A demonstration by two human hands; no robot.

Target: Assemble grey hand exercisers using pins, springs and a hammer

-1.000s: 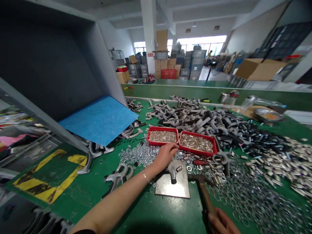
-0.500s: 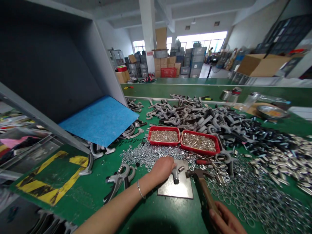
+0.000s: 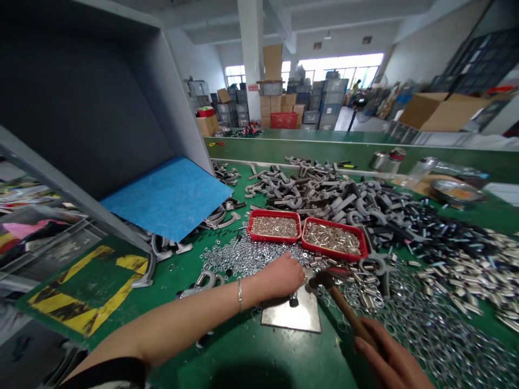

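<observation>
My right hand (image 3: 391, 351) is wrapped round the wooden handle of a hammer (image 3: 351, 313). The hammer's head is beside my left fingertips, over the right edge of a flat metal plate (image 3: 290, 317). My left hand (image 3: 281, 275) is closed, palm down, over the top of that plate, and its fingers hide whatever they pinch. From under them sticks the black end of a small grey fitting (image 3: 293, 299) on the plate. Silvery nuts (image 3: 233, 256) lie behind my left hand, and metal rings (image 3: 405, 319) spread to the right.
Two red trays (image 3: 273, 237) of small metal pins stand behind the plate. Grey clamp parts (image 3: 300, 186) are heaped farther back, with shiny sleeves (image 3: 458, 275) at right. A grey bin with a blue sheet (image 3: 170, 197) stands left. My left forearm partly covers a clamp (image 3: 208, 281).
My left hand has moved right over the fitting, covering more of it. The hammer's head has shifted slightly up and my right hand slightly right.
</observation>
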